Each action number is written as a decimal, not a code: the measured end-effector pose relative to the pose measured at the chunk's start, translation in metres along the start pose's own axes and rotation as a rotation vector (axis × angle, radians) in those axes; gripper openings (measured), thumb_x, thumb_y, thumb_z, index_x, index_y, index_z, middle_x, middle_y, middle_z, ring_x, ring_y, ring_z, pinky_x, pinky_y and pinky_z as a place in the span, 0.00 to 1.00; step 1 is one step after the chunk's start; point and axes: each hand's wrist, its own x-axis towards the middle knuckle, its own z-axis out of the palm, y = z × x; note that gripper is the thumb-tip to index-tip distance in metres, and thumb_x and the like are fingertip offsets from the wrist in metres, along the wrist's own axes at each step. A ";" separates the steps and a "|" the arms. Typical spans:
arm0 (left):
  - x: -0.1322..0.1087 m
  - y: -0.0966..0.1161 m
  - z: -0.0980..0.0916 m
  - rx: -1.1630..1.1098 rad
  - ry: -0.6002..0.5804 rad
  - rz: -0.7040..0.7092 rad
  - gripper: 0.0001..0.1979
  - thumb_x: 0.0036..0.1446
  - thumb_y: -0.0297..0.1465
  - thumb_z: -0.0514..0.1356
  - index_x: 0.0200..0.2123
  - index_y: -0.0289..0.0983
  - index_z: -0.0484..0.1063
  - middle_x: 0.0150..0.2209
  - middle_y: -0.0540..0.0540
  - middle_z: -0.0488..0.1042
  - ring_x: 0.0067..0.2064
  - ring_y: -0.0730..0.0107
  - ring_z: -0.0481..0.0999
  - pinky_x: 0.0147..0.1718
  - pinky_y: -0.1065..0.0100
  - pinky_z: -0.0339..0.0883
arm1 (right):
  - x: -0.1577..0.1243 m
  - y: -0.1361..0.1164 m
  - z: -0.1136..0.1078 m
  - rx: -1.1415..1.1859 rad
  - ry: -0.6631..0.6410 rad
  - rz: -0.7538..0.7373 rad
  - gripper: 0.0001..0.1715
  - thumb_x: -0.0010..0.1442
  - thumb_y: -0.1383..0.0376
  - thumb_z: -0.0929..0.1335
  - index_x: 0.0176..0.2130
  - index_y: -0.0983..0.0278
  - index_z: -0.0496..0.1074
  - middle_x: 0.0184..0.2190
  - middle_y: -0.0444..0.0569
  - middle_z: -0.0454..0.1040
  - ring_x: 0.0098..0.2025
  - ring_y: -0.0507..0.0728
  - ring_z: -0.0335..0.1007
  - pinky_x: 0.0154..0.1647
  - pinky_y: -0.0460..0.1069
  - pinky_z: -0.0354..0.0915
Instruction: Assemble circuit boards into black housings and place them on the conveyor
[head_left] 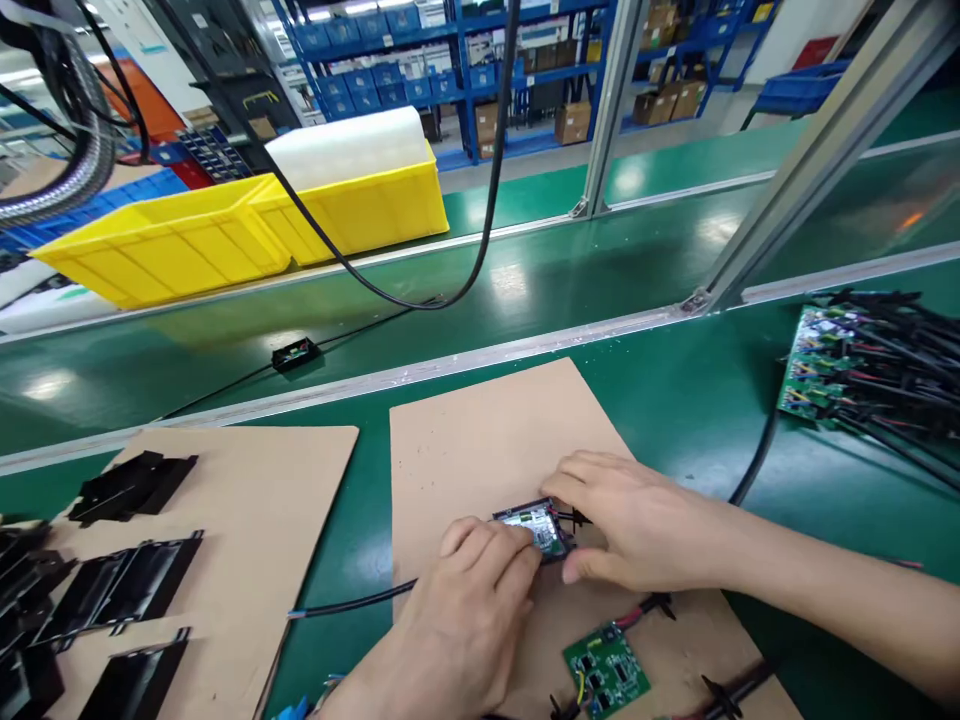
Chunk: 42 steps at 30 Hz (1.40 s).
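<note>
A small black plastic housing with a circuit board [534, 518] in it lies on the cardboard sheet [457, 450] in front of me. My left hand [476, 600] grips its left and near side with curled fingers, hiding part of it. At the right end, my right hand [645, 525] holds the housing between thumb and fingers, where short wires come out. A black cable [360, 602] with bare coloured wire ends runs out left from under my left hand. Nearer to me, a loose green circuit board [606, 668] with a cable attached rests on the cardboard.
Black plastic housings [142, 580] lie on a second cardboard sheet [300, 470] at left. Green boards with bundled cables [825, 360] are piled at right. Beyond a metal rail, a wired black box [295, 354] sits on the conveyor. Yellow bins [180, 240] and a hanging cable [495, 180] are farther back.
</note>
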 end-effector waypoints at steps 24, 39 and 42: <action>-0.018 -0.010 0.037 0.083 0.144 0.102 0.17 0.64 0.22 0.47 0.50 0.28 0.71 0.49 0.40 0.75 0.46 0.58 0.73 0.44 0.60 0.73 | -0.009 0.010 0.036 -0.254 0.100 -0.376 0.13 0.60 0.79 0.58 0.33 0.66 0.67 0.31 0.49 0.67 0.32 0.57 0.57 0.30 0.52 0.53; -0.009 -0.003 0.025 0.124 0.057 -0.007 0.23 0.57 0.27 0.51 0.56 0.26 0.64 0.48 0.35 0.72 0.44 0.58 0.72 0.42 0.60 0.73 | 0.001 -0.002 0.026 -0.522 0.037 -0.403 0.06 0.59 0.75 0.64 0.33 0.65 0.67 0.27 0.49 0.68 0.28 0.58 0.61 0.24 0.53 0.49; -0.006 0.000 0.030 0.167 0.017 0.005 0.28 0.51 0.29 0.53 0.56 0.26 0.63 0.48 0.35 0.72 0.41 0.56 0.71 0.39 0.59 0.73 | 0.001 -0.006 0.032 -0.593 0.040 -0.408 0.06 0.61 0.74 0.64 0.33 0.66 0.68 0.26 0.50 0.68 0.27 0.59 0.61 0.24 0.52 0.49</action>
